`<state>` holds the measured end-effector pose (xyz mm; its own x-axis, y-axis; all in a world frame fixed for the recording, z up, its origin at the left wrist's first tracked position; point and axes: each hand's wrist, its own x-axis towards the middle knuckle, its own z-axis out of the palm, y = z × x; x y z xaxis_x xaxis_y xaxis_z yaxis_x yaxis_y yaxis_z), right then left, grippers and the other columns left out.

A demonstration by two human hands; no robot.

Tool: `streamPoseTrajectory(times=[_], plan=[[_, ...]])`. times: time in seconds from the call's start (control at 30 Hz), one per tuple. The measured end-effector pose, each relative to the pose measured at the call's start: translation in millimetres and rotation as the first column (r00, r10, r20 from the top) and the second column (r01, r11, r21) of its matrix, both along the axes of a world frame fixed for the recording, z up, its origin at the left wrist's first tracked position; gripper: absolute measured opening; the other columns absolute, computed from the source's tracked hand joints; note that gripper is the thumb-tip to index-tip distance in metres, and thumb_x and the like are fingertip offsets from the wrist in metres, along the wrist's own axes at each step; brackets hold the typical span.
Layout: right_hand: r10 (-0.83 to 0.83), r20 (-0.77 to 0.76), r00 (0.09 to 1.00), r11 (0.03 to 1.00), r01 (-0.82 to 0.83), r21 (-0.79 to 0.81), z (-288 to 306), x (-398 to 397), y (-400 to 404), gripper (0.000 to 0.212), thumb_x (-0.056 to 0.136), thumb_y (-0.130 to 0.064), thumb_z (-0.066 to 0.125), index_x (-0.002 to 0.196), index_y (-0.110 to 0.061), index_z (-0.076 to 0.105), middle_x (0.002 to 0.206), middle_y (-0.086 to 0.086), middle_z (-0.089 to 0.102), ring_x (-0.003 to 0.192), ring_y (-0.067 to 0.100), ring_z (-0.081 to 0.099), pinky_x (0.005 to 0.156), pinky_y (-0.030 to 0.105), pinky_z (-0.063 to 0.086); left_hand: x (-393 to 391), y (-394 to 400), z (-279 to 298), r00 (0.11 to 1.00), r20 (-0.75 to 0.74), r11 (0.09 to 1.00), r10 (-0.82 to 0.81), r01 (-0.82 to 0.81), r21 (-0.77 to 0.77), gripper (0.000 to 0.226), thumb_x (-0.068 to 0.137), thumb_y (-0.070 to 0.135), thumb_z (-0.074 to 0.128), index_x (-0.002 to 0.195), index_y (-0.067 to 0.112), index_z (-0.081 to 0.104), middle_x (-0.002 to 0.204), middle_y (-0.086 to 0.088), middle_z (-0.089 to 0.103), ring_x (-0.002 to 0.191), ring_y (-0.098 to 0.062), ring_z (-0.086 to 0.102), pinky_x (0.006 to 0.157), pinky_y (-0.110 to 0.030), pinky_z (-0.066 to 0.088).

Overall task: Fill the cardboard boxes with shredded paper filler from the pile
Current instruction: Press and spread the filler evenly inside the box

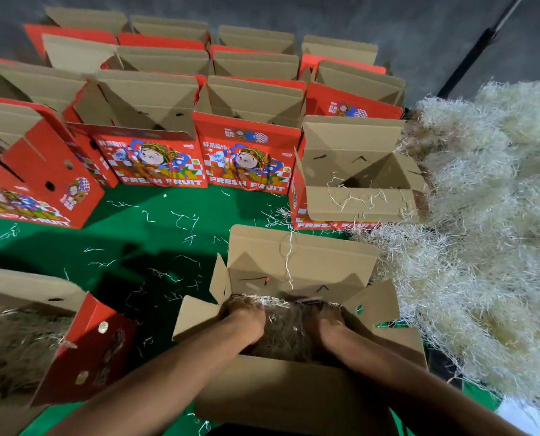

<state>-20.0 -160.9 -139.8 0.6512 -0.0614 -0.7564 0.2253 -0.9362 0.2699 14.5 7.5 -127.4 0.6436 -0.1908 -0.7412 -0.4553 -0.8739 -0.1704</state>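
An open cardboard box (297, 262) stands right in front of me with its flaps up. Shredded paper filler (286, 332) lies inside it. My left hand (246, 319) and my right hand (328, 325) are both down in the box, pressing on the filler; their fingertips are buried in the strands. A large pale pile of shredded paper (488, 234) spreads along the right side. Another open box (356, 171) stands beyond, beside the pile, with a few strands on its flaps.
Several open red "Fresh Fruit" boxes (149, 143) stand in rows at the back on a green floor mat (155, 240) strewn with loose strands. A filled box (26, 338) sits at my left. A dark pole (476, 55) leans at the far right.
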Motion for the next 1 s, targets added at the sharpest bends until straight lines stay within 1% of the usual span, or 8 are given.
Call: streamPoseTrajectory(times=[0.1,0.23,0.33,0.43,0.67,0.77,0.9,1.0], plan=[[0.011,-0.050,0.999,0.998,-0.008,0.063,10,0,1,0.100,0.086,-0.038,0.070,0.157,-0.009,0.007,0.154,0.023,0.023,0.137,0.041,0.035,0.111,0.049,0.034,-1,1,13,0.998,-0.042,0.997,-0.036,0.039,0.068,0.070,0.095,0.011,0.054,0.153,0.001,0.016,0.153,-0.026,0.021,0.137,-0.046,0.029,0.108,-0.057,0.036],[-0.082,0.017,0.996,0.990,0.080,0.119,25,5,1,0.046,0.096,-0.020,0.058,0.139,-0.008,0.048,0.137,0.013,0.054,0.124,0.030,0.054,0.100,0.038,0.045,-1,-5,29,0.999,0.043,0.998,-0.016,0.018,-0.054,0.055,0.093,0.005,0.057,0.146,0.004,0.041,0.145,-0.021,0.041,0.130,-0.038,0.047,0.103,-0.047,0.046],[-0.195,0.122,0.973,0.883,0.120,0.453,31,6,9,0.034,0.093,-0.012,0.059,0.127,-0.011,0.058,0.121,0.013,0.063,0.112,0.031,0.061,0.091,0.034,0.045,2,-16,35,0.996,0.074,0.965,-0.052,0.069,-0.253,0.038,0.091,0.002,0.060,0.129,0.005,0.058,0.129,-0.016,0.057,0.116,-0.031,0.059,0.092,-0.040,0.050],[-0.124,0.012,0.992,0.769,0.089,0.633,28,7,29,0.040,0.095,-0.016,0.061,0.134,-0.007,0.056,0.131,0.017,0.060,0.120,0.032,0.057,0.100,0.034,0.043,3,-15,36,0.998,-0.069,0.959,-0.012,-0.008,-0.284,0.030,0.091,0.005,0.057,0.121,0.005,0.060,0.122,-0.015,0.062,0.108,-0.032,0.062,0.085,-0.037,0.050],[-0.169,-0.323,0.931,0.814,0.316,0.487,-9,-3,32,0.037,0.104,-0.009,0.045,0.139,0.001,0.049,0.145,0.020,0.048,0.134,0.033,0.046,0.112,0.034,0.032,0,5,5,0.960,-0.280,0.989,0.031,-0.070,-0.130,0.044,0.093,-0.009,0.051,0.137,-0.010,0.043,0.138,-0.022,0.050,0.123,-0.036,0.053,0.101,-0.039,0.046],[-0.177,-0.279,0.944,0.855,0.288,0.432,-9,-1,23,0.039,0.100,-0.018,0.053,0.138,-0.008,0.054,0.140,0.017,0.054,0.127,0.035,0.053,0.107,0.042,0.041,-3,3,3,0.968,-0.250,0.995,0.017,-0.041,-0.089,0.050,0.093,-0.007,0.052,0.141,-0.009,0.039,0.145,-0.022,0.046,0.128,-0.037,0.050,0.106,-0.041,0.044],[-0.200,-0.303,0.932,0.919,0.285,0.272,-1,-2,10,0.043,0.095,-0.031,0.061,0.135,-0.015,0.057,0.137,0.010,0.058,0.120,0.030,0.058,0.099,0.034,0.046,0,3,11,0.963,-0.271,0.993,0.004,-0.036,-0.112,0.039,0.093,0.000,0.052,0.132,-0.006,0.051,0.133,-0.019,0.056,0.115,-0.035,0.059,0.094,-0.040,0.051],[-0.250,-0.092,0.964,0.886,0.266,0.379,24,5,-4,0.034,0.091,-0.027,0.061,0.121,-0.013,0.065,0.126,0.013,0.064,0.110,0.030,0.063,0.084,0.027,0.045,4,-1,25,0.983,-0.180,0.976,-0.016,-0.023,-0.215,0.030,0.091,0.008,0.055,0.120,0.002,0.058,0.121,-0.016,0.062,0.104,-0.032,0.062,0.079,-0.038,0.049]])
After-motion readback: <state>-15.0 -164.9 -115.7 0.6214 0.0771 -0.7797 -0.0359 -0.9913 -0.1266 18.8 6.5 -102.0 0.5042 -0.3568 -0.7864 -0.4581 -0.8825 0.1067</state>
